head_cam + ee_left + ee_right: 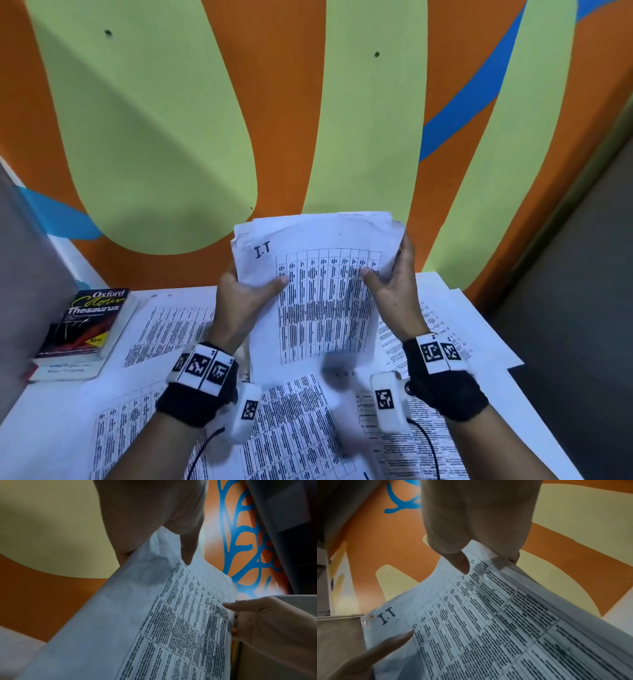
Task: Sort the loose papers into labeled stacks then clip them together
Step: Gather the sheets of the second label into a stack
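The papers (322,294) marked "I.T" stand upright off the surface (51,421), pinched between both hands: the left hand (239,298) grasps their left edge, thumb on the printed table, the right hand (390,291) their right edge. Below the hands lie loose sheets (294,428); left of the left hand, a thesaurus (85,325).

Premises are appearing to be a school or office workroom. Printed sheets (164,329) are covering a white table (41,418). A thesaurus (85,325) is lying beside a painted orange-and-green wall (284,102).
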A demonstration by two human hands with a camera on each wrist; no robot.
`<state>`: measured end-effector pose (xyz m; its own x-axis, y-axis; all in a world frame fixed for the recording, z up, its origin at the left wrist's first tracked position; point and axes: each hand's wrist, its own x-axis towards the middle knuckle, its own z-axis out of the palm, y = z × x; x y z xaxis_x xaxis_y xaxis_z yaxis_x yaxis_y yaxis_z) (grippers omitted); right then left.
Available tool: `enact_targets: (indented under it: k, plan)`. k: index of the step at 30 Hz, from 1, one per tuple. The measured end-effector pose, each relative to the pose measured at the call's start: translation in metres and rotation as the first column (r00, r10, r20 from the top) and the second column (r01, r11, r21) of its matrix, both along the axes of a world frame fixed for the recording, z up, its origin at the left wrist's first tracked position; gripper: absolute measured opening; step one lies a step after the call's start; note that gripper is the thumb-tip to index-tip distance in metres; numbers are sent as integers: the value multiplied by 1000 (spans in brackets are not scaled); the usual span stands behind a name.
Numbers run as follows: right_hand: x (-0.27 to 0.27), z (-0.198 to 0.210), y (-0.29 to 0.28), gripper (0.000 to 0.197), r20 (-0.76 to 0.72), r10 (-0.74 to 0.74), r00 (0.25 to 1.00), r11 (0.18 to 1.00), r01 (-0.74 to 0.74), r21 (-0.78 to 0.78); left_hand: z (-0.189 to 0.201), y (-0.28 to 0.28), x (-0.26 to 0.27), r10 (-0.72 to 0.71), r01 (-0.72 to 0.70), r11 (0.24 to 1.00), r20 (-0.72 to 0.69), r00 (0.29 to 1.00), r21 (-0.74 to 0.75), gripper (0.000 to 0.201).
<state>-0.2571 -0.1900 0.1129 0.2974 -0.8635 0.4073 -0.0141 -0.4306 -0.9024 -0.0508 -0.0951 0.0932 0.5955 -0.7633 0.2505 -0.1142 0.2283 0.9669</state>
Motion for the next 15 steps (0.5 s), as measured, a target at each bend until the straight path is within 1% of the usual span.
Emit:
enact_targets:
  k: [1, 2, 4, 5, 7, 8, 9, 10, 11, 12, 13, 14, 15]
  plan:
    - [2, 0, 1, 78, 5, 21, 1000, 1000, -21, 8, 0, 0, -2, -12, 12, 1000, 4, 1000, 2, 41]
    - [4, 0, 2, 73, 17, 33, 999, 999, -33, 13, 0, 0, -2, 5, -5, 1000, -3, 1000, -5, 42]
    - [9, 6, 5, 68, 41, 38, 998, 999, -37, -17, 3, 0, -4, 51, -51, 998, -15, 999, -29, 52]
    - [11, 11, 7, 69, 54, 47, 997, 998, -44, -46, 5, 0, -3, 59, -60, 998, -26, 998, -38, 49]
    - [11, 15, 4, 74, 69, 50, 996, 995, -43, -93, 13, 3, -3, 51, -52, 997, -19, 999, -60, 22]
    - [10, 13, 1, 76, 69, 50, 996, 994, -43, -99, 14, 4, -3, 39, -39, 998, -8, 999, -58, 17]
    - [10, 11, 0, 78, 66, 47, 997, 995, -41, -94, 14, 6, -2, 19, -19, 998, 3, 1000, -61, 19]
    - [8, 7, -1, 76, 45, 47, 998, 996, -43, -78, 10, 6, 0, 16, -16, 999, 8, 1000, -46, 27]
    - [6, 2, -1, 69, 16, 46, 999, 998, -45, -48, 6, 6, 1, 4, -3, 999, 9, 1000, -41, 33]
    - [5, -3, -1, 56, -24, 40, 999, 999, -40, -24, 1, 5, 3, 13, -13, 1000, 5, 1000, -14, 34]
    - [5, -6, -1, 43, -59, 23, 998, 1000, -23, 1, -3, 5, 3, 24, -24, 1000, -1, 1000, 0, 29]
    - [6, -10, -2, 35, -75, 0, 997, 1000, 1, 15, -3, 4, 3, 51, -51, 999, -12, 999, 15, 25]
    - [8, -8, -1, 34, -75, -24, 997, 1000, 23, -5, 0, 4, 3, 66, -66, 998, -15, 998, 8, 26]
